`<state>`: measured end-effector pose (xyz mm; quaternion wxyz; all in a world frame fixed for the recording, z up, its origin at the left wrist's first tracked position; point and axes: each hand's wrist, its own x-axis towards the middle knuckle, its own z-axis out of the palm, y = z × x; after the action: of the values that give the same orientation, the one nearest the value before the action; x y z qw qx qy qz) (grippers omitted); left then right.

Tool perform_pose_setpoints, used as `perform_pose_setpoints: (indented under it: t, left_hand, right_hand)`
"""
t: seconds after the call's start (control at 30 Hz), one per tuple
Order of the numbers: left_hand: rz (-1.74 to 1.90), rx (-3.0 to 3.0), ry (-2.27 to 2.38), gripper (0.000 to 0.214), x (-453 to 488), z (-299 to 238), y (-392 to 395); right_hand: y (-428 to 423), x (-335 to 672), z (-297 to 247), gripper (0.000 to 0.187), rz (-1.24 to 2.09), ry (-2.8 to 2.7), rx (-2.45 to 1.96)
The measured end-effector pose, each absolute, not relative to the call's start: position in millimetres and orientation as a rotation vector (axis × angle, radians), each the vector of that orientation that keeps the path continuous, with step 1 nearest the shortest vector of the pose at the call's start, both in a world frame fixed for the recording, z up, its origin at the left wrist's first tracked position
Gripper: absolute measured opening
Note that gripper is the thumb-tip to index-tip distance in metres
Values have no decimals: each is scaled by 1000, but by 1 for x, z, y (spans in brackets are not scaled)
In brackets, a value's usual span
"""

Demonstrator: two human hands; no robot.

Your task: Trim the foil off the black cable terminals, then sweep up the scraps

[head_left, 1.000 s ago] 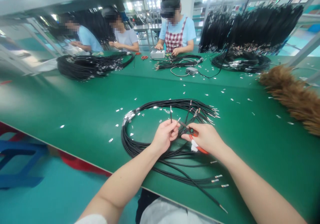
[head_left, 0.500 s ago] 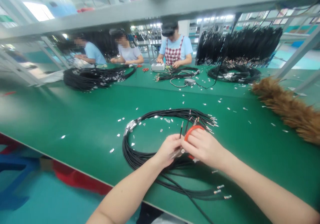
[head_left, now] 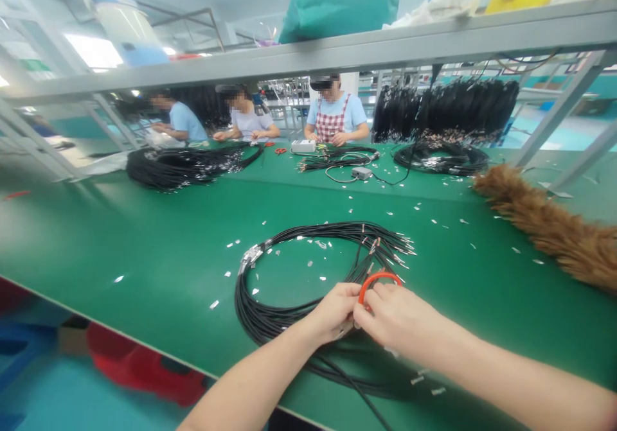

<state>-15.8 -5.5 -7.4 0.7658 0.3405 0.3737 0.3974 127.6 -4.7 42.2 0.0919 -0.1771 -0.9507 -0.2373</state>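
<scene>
A loop of several black cables with metal terminals lies on the green table in front of me. My left hand is closed, pinching a black cable end against my right hand. My right hand is closed round a tool with an orange handle, whose loop sticks up above my fingers. The tool's tip and the cable end are hidden between the two hands. Both hands rest over the near side of the cable loop.
Small metal scraps dot the table. A brown feather duster lies at the right. More black cable bundles and a small grey box sit farther back, where three people work at the table's far side. A metal shelf runs overhead.
My hands have come together and dropped toward the near edge; the cable end that stood up from my left hand is now hidden. The view has tilted upward, showing the shelf.
</scene>
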Motion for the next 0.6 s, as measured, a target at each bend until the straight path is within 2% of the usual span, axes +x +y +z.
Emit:
perform_pose_setpoints:
  t: [0.17, 0.4, 0.6]
  left_hand:
    - [802, 801, 823, 9, -17, -10, -7]
    - [805, 896, 810, 7, -15, -3, -11]
    - [778, 925, 840, 5, -17, -18, -10]
  right_hand:
    - [-7, 128, 47, 8, -620, -2902, -560]
    - [-6, 141, 54, 19, -371, -2982, -604]
    - [-10, 138, 47, 13, -517, -3003, -610]
